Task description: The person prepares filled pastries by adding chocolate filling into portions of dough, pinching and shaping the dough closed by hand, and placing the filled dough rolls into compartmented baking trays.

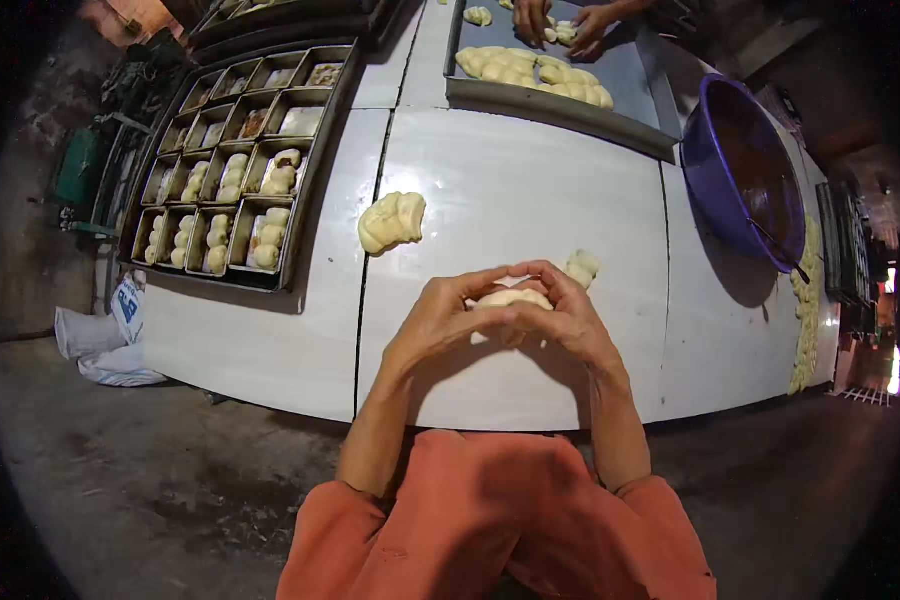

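Observation:
Both my hands are cupped around a piece of dough point(515, 298) just above the white table, thumbs and fingertips meeting around it. My left hand point(440, 318) curls over its left side, and my right hand point(576, 318) closes from the right. Part of the dough is hidden by my fingers. A small lump of dough point(582, 268) rests on the table just past my right hand. Farther off to the left lies a larger, folded-looking mass of dough point(392, 222).
Left stands a rack of metal loaf tins point(292, 190), several holding dough pieces. A metal tray point(560, 108) with dough sits at the far side, where another person's hands point(590, 28) work. Right are a purple basin point(715, 160) and a strip of dough pieces point(805, 320) along the table's edge.

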Tool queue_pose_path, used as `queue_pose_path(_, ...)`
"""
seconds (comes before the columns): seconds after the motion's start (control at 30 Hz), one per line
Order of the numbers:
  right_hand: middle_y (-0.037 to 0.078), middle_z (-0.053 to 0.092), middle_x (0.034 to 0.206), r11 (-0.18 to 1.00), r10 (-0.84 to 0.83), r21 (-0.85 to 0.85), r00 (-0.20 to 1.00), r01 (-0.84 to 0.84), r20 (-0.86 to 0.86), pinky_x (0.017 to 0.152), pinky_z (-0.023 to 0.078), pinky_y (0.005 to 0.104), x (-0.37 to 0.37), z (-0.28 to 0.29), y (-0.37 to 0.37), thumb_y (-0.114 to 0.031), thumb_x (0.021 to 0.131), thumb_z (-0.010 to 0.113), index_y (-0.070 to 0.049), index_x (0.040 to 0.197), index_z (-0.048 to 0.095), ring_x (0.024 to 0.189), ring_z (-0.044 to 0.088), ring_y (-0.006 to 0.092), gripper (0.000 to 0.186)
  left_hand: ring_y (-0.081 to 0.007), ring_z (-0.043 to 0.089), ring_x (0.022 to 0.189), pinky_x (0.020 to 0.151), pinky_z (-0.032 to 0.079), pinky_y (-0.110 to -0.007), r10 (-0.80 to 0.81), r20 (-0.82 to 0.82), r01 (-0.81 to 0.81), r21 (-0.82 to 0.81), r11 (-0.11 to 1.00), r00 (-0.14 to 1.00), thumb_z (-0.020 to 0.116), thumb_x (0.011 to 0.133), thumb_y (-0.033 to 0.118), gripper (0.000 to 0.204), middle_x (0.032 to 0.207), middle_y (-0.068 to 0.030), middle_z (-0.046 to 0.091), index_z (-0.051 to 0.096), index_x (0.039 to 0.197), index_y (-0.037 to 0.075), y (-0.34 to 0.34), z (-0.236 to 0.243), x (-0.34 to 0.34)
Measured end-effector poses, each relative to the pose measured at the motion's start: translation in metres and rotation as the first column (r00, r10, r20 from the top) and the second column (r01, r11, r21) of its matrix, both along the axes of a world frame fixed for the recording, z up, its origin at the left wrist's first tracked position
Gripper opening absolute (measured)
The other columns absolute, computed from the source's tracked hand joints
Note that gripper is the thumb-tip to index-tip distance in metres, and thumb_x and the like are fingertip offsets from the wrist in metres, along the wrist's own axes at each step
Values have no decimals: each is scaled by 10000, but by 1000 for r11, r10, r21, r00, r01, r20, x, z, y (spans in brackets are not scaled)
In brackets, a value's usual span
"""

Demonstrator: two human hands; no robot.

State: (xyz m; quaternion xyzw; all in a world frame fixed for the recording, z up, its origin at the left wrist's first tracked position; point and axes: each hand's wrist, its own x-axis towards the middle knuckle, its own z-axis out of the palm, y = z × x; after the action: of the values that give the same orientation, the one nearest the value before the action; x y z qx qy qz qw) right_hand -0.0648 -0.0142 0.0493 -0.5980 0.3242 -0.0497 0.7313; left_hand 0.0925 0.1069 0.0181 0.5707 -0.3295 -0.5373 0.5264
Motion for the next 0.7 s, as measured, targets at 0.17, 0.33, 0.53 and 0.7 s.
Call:
queue_pose_path(0.17,33,662,1019,994,-59,98,996,53,69,767,519,249,-16,-19,-8,-189,968,599,-20,1155,631,870,625,93,254,-117,660,814,720,527,-260,143,39,-144,22,989,989,709,911,173,282,940,-79,734,721,1113,-23,2,-12,-10)
queue_pose_path(0.33,41,636,945,993,-112,50,991,109,70,629,531,234,-13,-23,2,-226,948,665,-19,1076,608,785,625,82,250,-153,676,897,787,546,-278,173,-133,-168,44,985,976,765,874,189,478,1081,-111,706,616,1279,-18,8,-14,-20)
queue_pose_path(0.53,43,640,908,988,42,-152,993,-25,108,660,500,260,-8,-25,-2,-165,918,673,-12,1051,612,776,607,98,211,-302,694,1002,780,566,-379,212,680,-21,-278,960,702,797,786,152,662,1204,-180,664,526,1388,96,-1,-9,-25)
queue_pose_path(0.7,43,629,819,827,32,-561,996,24,89,654,493,282,-2,-28,7,-109,898,642,20,979,638,743,595,116,152,-313,681,755,614,519,-390,130,795,-17,-149,989,592,689,842,88,428,780,-84,700,609,1259,147,0,-12,-32)
